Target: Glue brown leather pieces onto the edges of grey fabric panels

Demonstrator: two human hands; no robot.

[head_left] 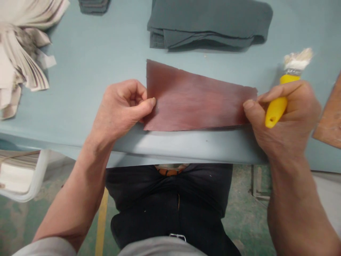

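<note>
A reddish-brown leather piece [194, 101] lies flat near the front edge of the pale blue table [87, 71]. My left hand [121, 106] pinches its left edge between thumb and curled fingers. My right hand [286, 117] is wrapped round the yellow handle of a brush [287, 83], whose whitish bristles point up and away from me. The thumb of that hand presses on the leather's right end.
Folded dark grey fabric [207, 23] lies at the back of the table. A stack of pale fabric pieces [21, 49] sits at the left. A brown board [330, 117] juts in at the right. A white bin [21, 174] stands below the table's left side.
</note>
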